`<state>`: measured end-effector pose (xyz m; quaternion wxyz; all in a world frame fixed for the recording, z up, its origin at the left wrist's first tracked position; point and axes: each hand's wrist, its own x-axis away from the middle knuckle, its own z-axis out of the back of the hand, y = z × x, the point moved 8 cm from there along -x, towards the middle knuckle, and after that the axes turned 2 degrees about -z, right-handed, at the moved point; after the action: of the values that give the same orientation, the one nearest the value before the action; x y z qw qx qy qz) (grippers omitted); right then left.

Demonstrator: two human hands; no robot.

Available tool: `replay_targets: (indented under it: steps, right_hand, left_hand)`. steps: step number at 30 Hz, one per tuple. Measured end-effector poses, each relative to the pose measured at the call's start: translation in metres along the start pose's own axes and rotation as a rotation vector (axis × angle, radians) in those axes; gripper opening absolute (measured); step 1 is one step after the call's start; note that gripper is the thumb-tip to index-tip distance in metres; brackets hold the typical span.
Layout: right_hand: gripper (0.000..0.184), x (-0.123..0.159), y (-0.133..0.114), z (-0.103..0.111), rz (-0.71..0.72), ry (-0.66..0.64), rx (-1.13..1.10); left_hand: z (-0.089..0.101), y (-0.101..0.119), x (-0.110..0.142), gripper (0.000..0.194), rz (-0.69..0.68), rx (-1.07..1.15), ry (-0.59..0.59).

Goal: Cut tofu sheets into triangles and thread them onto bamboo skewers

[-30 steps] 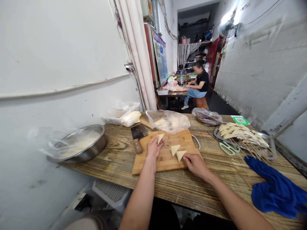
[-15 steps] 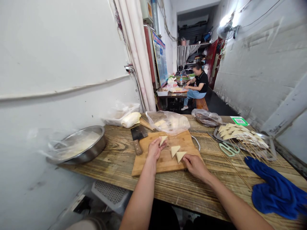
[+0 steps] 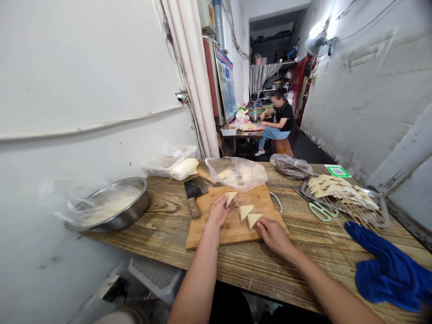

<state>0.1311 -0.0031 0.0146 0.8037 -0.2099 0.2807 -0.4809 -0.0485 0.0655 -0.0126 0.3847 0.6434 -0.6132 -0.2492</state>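
Observation:
My left hand is closed on a pale yellow triangular slice, perhaps tofu, over the cutting board. My right hand is pinched at the board's right side, beside two more triangles, the middle slice and the near slice. A thin skewer shows between the left hand and the middle slice, in line with my right fingers; its grip end is hidden by the right hand. A cleaver rests at the board's upper left edge.
Left stands a metal basin with a plastic bag. Behind the board lies a bag of pale slices. Right are green-handled scissors, a tray of skewered slices and a blue cloth. A person sits at a table farther back.
The triangle in my left hand has shifted very slightly rightward. The near slices and my right hand have moved a touch left. The person behind has raised a hand.

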Motion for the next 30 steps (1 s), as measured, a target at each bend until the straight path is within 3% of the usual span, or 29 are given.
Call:
replay_targets:
  steps: [30]
  right_hand:
    - [0.026, -0.002, 0.002, -0.001, -0.047, 0.034, -0.009]
  left_hand:
    - [-0.014, -0.006, 0.004, 0.015, -0.012, -0.008, -0.092]
